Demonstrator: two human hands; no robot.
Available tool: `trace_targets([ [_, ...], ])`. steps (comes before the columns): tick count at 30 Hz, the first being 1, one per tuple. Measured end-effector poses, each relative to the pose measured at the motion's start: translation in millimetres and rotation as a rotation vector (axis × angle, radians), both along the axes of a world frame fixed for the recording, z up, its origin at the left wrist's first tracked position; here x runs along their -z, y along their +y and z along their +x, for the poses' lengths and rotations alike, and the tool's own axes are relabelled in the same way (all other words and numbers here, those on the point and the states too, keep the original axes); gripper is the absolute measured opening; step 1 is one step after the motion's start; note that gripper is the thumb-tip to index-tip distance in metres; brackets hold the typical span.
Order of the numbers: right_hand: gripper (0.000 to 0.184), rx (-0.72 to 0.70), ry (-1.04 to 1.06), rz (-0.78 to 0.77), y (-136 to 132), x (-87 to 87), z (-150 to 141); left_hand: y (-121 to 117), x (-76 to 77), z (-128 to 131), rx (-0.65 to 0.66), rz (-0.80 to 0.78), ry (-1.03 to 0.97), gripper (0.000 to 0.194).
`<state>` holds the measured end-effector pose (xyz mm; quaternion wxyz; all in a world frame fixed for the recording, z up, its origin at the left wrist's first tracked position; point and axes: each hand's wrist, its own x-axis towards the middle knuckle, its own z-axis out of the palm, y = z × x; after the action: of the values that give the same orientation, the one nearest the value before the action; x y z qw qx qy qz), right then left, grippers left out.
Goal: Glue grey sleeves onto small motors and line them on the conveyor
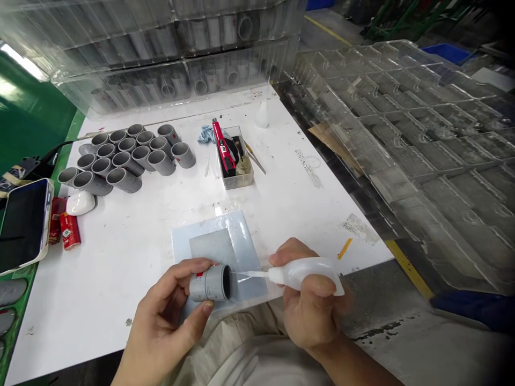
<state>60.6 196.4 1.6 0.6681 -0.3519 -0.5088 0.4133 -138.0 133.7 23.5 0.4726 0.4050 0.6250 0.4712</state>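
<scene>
Coupling interior dark; cannot tell whether the thin nozzle [251,274] of the squeeze bottle [308,273] enters the mouth or stops just short of it. Fingers of the right hand [311,303] hide part of the bottle, which it grips closed around the body. Left hand [169,308] curls around the grey plastic pipe coupling [210,283], thumb beneath, holding it on its side at lower centre, above a pale blue mat [219,241]. Clear plastic box [237,179], upper centre, holds a red utility knife [222,145] and small items too crowded to identify. Just left of it, a blue cloth [207,134]. More grey couplings [124,158] stand or lie in a cluster, upper left. Phone [22,225] cut off at left edge, beside a red can [70,230]. White table [120,327] is scuffed and taped in spots. Stacked clear trays [402,139] fill the right side and back; factory floor beyond.
</scene>
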Motion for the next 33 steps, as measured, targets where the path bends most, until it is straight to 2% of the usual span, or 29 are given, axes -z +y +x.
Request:
trace_targets([
  [12,0.040,0.036,-0.026,0.028,1,4.7,-1,0,0.9,-1,0.015,0.006,-0.001,0.033],
  [20,0.040,0.001,-0.015,-0.088,-3,-4.8,1,0,-0.1,0,0.016,0.023,-0.009,0.032],
  [28,0.038,-0.026,-0.010,-0.089,-2,-7.1,2,1,1.4,0,0.002,0.049,0.000,0.032],
  [33,0.040,0.026,0.043,-0.129,4,-15.6,1,1,3.4,0,0.022,0.071,0.041,0.042],
])
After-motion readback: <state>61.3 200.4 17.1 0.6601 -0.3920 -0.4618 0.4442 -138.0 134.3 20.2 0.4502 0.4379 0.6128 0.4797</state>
